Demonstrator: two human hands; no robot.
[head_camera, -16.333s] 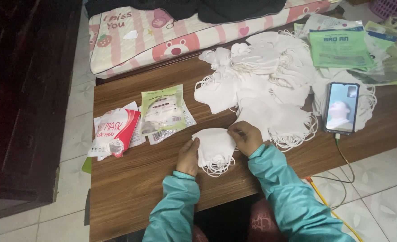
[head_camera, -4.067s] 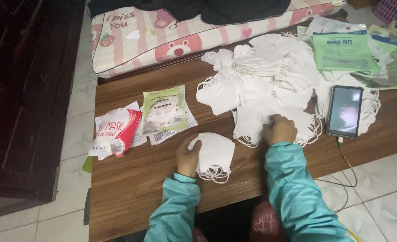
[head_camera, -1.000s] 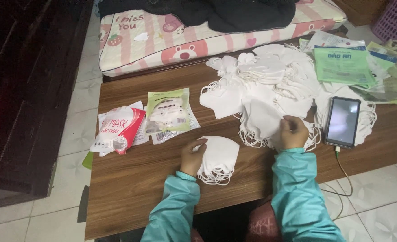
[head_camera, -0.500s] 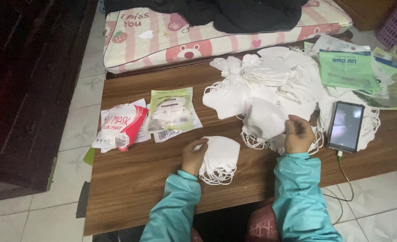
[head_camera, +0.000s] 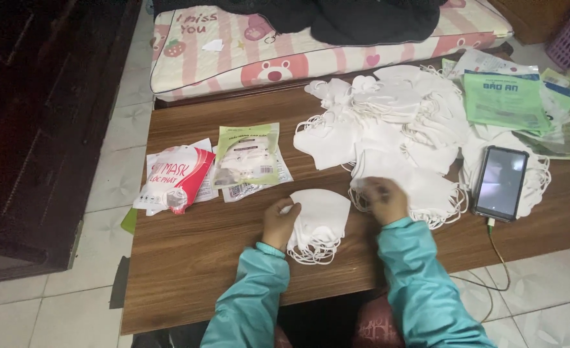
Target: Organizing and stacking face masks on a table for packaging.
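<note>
While hands sort masks, a green packet [head_camera: 247, 154] lies beside a red one [head_camera: 183, 177].

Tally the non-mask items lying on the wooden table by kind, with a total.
Phone, on a cable: 1
Red and white packet: 1
Green-topped clear packet by the red one: 1
Green packets at the far right: at least 2, the heap overlaps
Total: at least 5

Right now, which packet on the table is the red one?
The red and white packet, the one furthest left on the wooden table. The green and white packet beside it and the green packets at the far right have no red.
</note>
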